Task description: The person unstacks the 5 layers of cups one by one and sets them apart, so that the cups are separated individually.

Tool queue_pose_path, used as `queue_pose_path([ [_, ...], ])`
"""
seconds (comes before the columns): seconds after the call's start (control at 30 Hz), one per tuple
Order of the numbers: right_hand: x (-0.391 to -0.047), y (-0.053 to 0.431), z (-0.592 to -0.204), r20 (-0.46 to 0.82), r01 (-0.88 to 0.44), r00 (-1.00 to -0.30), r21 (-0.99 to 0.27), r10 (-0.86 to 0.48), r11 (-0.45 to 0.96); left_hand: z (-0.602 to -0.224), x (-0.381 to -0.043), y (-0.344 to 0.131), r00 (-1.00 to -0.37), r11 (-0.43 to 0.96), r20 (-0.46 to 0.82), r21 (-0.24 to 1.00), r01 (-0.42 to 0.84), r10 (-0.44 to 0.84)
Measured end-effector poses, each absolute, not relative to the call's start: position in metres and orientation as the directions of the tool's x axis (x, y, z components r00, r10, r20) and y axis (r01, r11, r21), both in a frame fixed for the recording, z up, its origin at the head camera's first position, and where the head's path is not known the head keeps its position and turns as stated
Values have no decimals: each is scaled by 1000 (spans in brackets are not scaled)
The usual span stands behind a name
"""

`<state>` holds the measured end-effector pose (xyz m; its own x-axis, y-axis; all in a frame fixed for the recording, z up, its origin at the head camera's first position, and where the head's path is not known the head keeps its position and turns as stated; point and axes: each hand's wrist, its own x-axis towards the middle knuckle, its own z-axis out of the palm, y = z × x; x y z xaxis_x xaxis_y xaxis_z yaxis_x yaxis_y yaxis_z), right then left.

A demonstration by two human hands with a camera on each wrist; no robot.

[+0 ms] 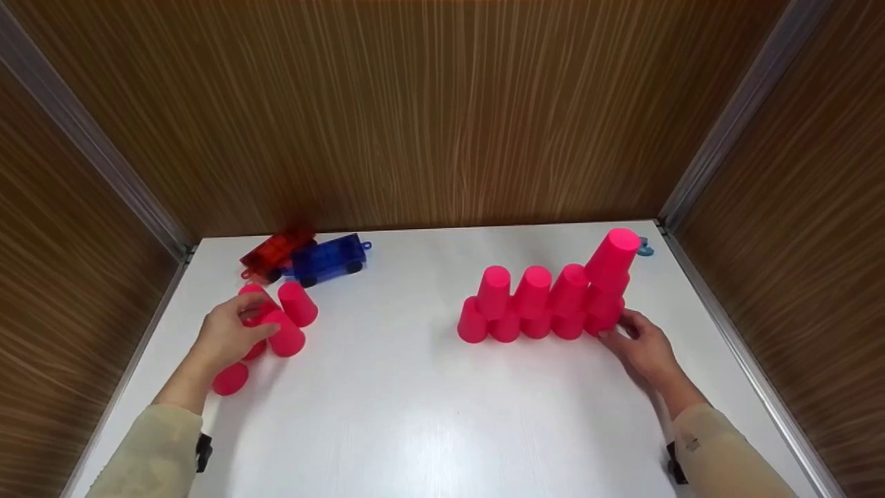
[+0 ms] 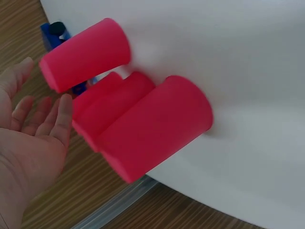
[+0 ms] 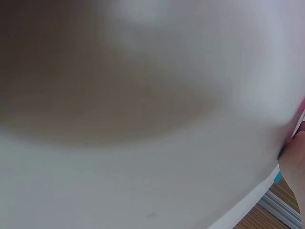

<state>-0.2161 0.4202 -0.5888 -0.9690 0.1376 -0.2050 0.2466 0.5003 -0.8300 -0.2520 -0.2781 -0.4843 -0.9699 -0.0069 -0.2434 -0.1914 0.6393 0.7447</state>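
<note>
In the head view my left hand (image 1: 231,328) is over a loose group of upside-down pink cups at the left. Its thumb and fingers are spread about one pink cup (image 1: 287,337), and a second pink cup (image 1: 298,304) stands just beyond. The left wrist view has the fingers (image 2: 61,119) relaxed, fingertips right at the narrow ends of the cups (image 2: 157,124). At the right, pink cups are stacked in staggered rows, with one top cup (image 1: 614,254) at the right end. My right hand (image 1: 646,349) holds the base of the lowest right-end cup (image 1: 603,322) between thumb and fingers.
A red toy cart (image 1: 280,250) and a blue toy cart (image 1: 328,259) sit at the back left of the white table (image 1: 401,401). Behind the stack lies a small blue piece (image 1: 645,247). Wood-grain panels (image 1: 442,117) enclose the back and sides.
</note>
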Motion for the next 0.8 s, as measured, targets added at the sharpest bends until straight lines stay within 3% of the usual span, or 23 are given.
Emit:
queue_pose_path([
  [0.13,-218,421,-588,-210,250,-968,-833,135,493,-461,-252,-274,-978,636,-206,756,-156,5],
  [0.37,-221,420,-588,-177,217,-976,-847,128,485,-412,-257,-245,-994,630,-61,776,12,94],
  [0.6,-222,420,-588,-211,255,-967,-842,144,475,-365,-267,-182,-976,578,84,794,189,203],
  [0.8,-221,418,-592,-223,272,-962,-842,158,467,-343,-281,-113,-921,500,201,791,354,333],
])
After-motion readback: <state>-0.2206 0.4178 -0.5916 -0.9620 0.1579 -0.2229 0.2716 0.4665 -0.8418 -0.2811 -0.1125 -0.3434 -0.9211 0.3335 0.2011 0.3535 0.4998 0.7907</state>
